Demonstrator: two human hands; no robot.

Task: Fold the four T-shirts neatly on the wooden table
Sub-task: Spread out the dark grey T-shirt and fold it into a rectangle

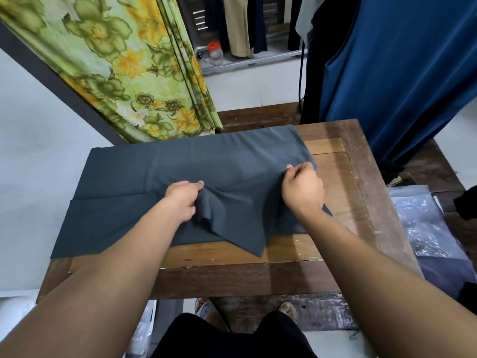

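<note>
Matt grey cloth T-shirt [160,177], worn scuffed wooden table [343,192], glossy plastic sheet [423,228]

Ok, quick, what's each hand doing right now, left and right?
Left hand: closed, pinching a bunched fold of the dark slate-grey cloth T-shirt.
Right hand: closed, pinching the same T-shirt's right-side edge.

This looks like a lived-in room of a home where clothes are kept. A green and yellow floral curtain [124,73] hangs at the far left, and a long blue garment [400,73] hangs at the far right. More clothing, including a khaki piece [236,24], hangs at the far end above a metal floor track [258,60], where a red-lidded plastic jar [215,53] stands. The worn wooden surface [343,177] sits on a pale floor [253,86], with crinkled plastic sheeting [423,223] to its right.
</note>
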